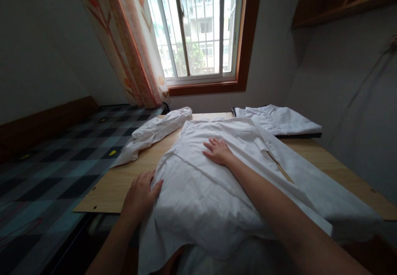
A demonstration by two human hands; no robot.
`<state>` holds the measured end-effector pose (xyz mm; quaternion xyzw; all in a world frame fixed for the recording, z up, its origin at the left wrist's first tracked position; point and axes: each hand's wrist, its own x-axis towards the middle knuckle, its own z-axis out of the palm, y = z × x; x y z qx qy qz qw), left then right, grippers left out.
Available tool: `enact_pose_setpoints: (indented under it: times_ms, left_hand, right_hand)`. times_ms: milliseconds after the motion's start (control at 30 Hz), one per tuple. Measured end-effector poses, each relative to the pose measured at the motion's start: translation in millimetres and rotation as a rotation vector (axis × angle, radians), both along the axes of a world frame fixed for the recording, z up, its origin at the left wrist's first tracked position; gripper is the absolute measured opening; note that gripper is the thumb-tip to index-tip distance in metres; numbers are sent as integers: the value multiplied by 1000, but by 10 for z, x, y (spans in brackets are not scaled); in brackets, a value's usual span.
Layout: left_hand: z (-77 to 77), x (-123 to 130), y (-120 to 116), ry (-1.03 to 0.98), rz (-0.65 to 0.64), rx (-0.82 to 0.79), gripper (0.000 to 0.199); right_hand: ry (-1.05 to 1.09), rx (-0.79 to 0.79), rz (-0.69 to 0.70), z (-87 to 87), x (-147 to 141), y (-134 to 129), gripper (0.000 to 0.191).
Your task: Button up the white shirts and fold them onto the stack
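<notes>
A white long-sleeved shirt (pixel 198 188) lies spread over the wooden board (pixel 111 188), its lower part hanging over the near edge. One sleeve stretches toward the right side of the board. My right hand (pixel 218 151) rests flat on the upper middle of the shirt, fingers apart. At the shirt's left edge is my left hand (pixel 141 192), its thumb on the cloth and its other fingers beside it on the board side; whether it pinches any fabric is hard to tell.
A crumpled white cloth (pixel 155 132) lies at the board's back left. Folded white garments (pixel 276 120) are stacked at the back right. On the left is a bed with a checked sheet (pixel 77 151). Behind stand a window (pixel 201 31) and a curtain (pixel 124 39).
</notes>
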<state>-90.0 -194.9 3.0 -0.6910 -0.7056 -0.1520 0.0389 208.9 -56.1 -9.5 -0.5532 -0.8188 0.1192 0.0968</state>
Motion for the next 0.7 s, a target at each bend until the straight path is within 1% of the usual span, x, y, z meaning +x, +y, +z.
enact_pose_setpoints:
  times_ms: [133,233,300,400,467,567,633,700]
  left_hand:
    - [134,151,19,-116,50,-60,55]
    - [219,203,58,-128,70,-125,50]
    - [249,210,73,-111,60,-134,48]
    - [262,241,50,-43,2,-97,48]
    - [261,304,-1,44,-25,-83,49]
    - [251,443,-109,175,-37,-148,47]
    - [241,522,-182,217,-34,-211,47]
    - [231,562,-245,232,0,-219,47]
  right_hand:
    - [-5,-4,-5,-4,3,-1,65]
    - [-10,-5,-6,8,5,-6,65]
    - [-12,-6,-7,19,6,-12,65]
    - [-25,-14,-12,28,3,-17,65]
    - [-34,-15,-13,20,-1,-15,66]
    - [-35,-9,-11,-2,0,-7,66]
    - [-28,-8,-10,-8,10,0,65]
    - [-21,-6,-7,8,19,4,65]
